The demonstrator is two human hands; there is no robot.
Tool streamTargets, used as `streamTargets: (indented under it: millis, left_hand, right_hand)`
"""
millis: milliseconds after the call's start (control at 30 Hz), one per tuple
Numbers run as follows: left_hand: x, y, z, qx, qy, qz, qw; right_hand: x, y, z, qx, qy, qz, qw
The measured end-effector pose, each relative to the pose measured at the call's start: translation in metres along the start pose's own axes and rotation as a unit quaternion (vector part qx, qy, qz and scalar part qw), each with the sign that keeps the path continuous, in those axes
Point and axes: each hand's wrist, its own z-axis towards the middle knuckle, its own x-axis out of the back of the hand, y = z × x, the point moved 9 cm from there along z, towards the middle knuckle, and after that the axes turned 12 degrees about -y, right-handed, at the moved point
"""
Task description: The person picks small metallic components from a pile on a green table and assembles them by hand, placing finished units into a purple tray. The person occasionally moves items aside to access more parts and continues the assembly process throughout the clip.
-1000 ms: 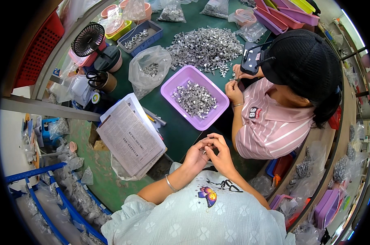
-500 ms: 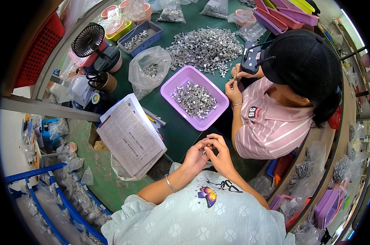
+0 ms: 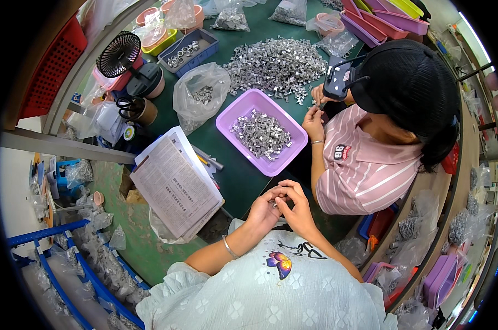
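Note:
My left hand [image 3: 263, 213] and my right hand [image 3: 297, 212] meet in front of my body, just below the near end of a purple tray. Cupped with its palm up, the left hand holds small silvery metal parts [image 3: 274, 204], mostly hidden by the fingers. The right hand's thumb and bent fingers close over them, fingertips touching the left hand. The purple tray [image 3: 224, 122] lies on the green table and carries a heap of small silvery metal clips [image 3: 261, 133].
Beyond the tray spreads a large pile of metal parts [image 3: 276, 65]. A clear bag [image 3: 185, 99], newspaper sheets [image 3: 174, 184], a black fan [image 3: 119, 54] and a blue-grey bin [image 3: 169, 59] stand left. A co-worker [image 3: 370, 159] in a black cap sits right, handling small parts.
My hands stay almost still, pressed together. The co-worker's hands and head have shifted slightly.

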Motion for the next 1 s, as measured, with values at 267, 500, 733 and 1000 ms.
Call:
streamTargets:
  millis: [267,500,733,1000]
  left_hand:
    - [0.0002,0.0006,0.0012,-0.006,-0.006,0.004,1.000]
    - [-0.0022,0.0005,0.0001,-0.011,-0.001,0.001,1.000]
    - [-0.0030,-0.0001,-0.0011,-0.010,0.013,-0.002,1.000]
    - [-0.0053,0.0047,-0.0012,-0.036,0.001,-0.032,0.999]
  right_hand:
    - [0.0004,-0.0014,0.0004,-0.002,-0.004,-0.001,1.000]
    - [0.0014,-0.0030,-0.0001,0.003,-0.003,-0.001,1.000]
    - [0.0032,-0.0029,-0.0013,0.021,0.012,-0.039,0.999]
    - [0.0066,-0.0061,-0.0028,0.023,0.027,-0.055,0.998]
